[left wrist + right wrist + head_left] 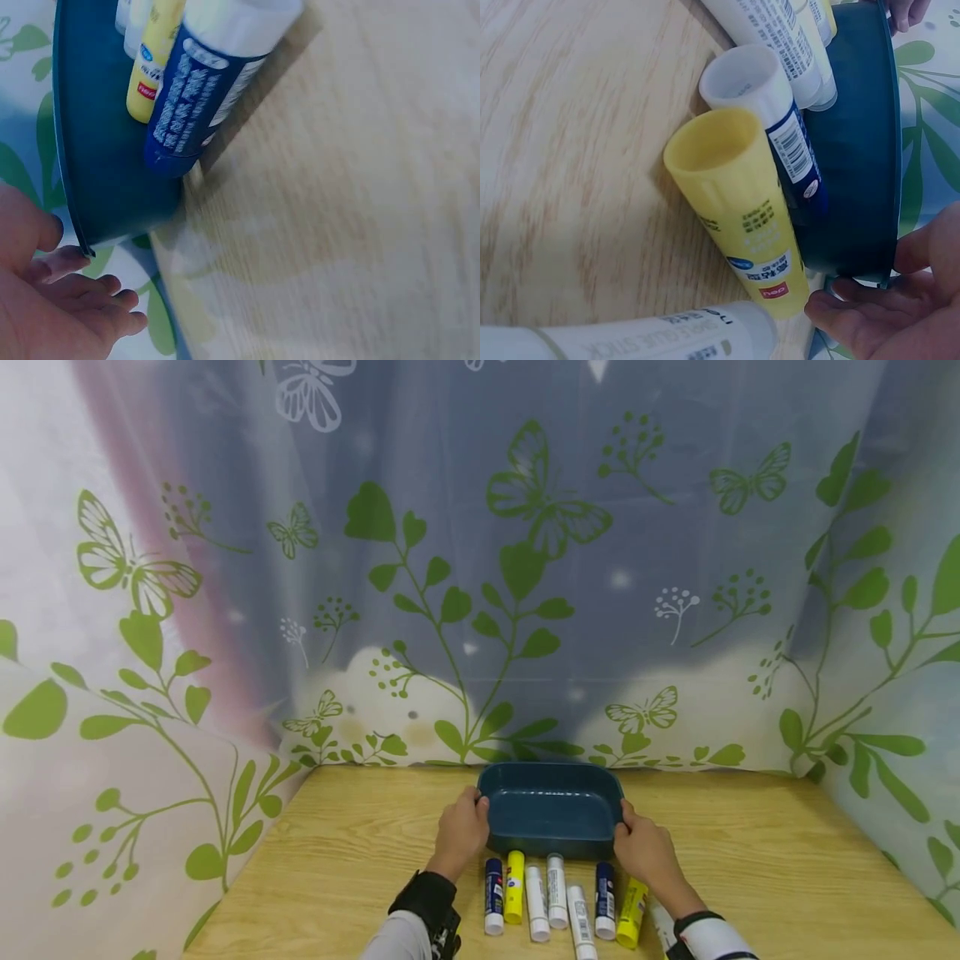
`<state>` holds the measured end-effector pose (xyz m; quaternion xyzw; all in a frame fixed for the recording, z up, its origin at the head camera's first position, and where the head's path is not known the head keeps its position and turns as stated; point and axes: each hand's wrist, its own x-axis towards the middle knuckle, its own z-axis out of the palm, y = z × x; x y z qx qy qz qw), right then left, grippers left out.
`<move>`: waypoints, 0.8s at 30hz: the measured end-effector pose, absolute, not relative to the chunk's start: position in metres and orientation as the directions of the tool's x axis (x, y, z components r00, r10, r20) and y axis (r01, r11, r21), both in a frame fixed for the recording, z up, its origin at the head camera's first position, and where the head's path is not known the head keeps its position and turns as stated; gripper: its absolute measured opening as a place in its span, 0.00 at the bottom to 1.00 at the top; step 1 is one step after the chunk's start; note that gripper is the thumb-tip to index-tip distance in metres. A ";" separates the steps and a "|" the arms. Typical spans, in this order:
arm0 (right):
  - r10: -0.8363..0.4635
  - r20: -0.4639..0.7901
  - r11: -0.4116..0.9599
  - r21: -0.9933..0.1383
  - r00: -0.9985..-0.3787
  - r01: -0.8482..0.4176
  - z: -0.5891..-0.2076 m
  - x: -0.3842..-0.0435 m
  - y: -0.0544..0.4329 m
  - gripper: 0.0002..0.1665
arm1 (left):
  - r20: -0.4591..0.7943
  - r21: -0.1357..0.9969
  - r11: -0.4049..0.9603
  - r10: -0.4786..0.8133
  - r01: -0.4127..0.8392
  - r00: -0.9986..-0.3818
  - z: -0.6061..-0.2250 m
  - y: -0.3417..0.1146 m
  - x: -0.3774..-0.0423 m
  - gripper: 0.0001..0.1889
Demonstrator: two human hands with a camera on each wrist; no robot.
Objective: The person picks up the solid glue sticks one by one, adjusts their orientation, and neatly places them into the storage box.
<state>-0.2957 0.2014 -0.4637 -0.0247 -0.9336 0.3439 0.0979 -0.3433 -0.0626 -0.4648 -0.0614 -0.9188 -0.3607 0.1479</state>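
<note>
A dark teal rectangular dish [551, 845] sits at the back of the table, its inside showing no contents. My left hand [461, 833] pinches its left rim between thumb and fingers, the other fingers loosely bent in the left wrist view. At the right rim, my right hand [647, 853] pinches the edge the same way. Several glue sticks lie in a row before the dish: a blue one [187, 97] at the left end, a yellow one [514, 887] beside it, white ones [557, 892] mid-row. Toward the right are another blue one [605, 900] and a yellow one [735, 210].
A white glue stick [630, 334] lies at the right end of the row, partly hidden by the right wrist in the head view. The wood-grain table [360, 843] ends at a curtain [420, 610] printed with leaves and butterflies, close behind the dish.
</note>
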 end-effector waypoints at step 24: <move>0.118 0.127 0.763 -0.646 -0.985 0.008 -0.465 -0.297 0.203 0.33 | 0.002 0.884 0.466 -0.097 -0.043 -0.995 -0.467 -0.067 -0.362 0.23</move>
